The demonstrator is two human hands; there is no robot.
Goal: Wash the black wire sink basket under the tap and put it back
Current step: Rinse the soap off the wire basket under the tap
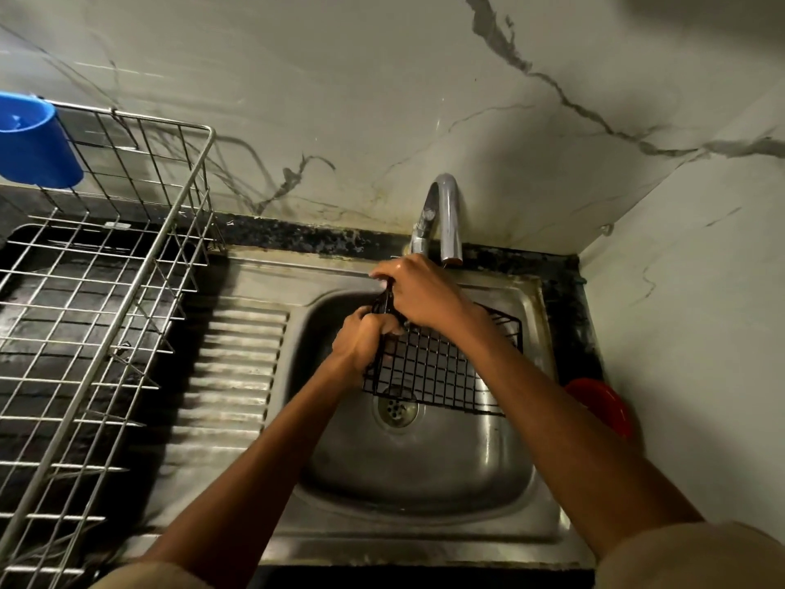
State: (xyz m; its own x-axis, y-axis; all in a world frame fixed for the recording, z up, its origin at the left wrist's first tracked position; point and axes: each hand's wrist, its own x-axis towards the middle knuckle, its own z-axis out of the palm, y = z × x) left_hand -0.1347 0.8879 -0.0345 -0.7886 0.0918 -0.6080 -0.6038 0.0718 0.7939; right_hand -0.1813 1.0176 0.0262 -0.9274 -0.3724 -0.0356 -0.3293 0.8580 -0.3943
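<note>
The black wire sink basket [433, 367] is held tilted over the steel sink bowl [424, 474], its grid above the drain [396, 409]. My left hand [361, 337] grips the basket's left edge from below. My right hand [418, 293] curls over the basket's upper left corner, just under the chrome tap [446, 214]. Whether water runs from the tap cannot be told. My right forearm hides part of the basket's right side.
A large steel wire dish rack [97, 308] stands on the left counter, with a blue plastic cup [38, 142] hung on its far rim. The ribbed drainboard [229, 376] lies between rack and bowl. A red object [603, 403] sits at the sink's right edge by the marble wall.
</note>
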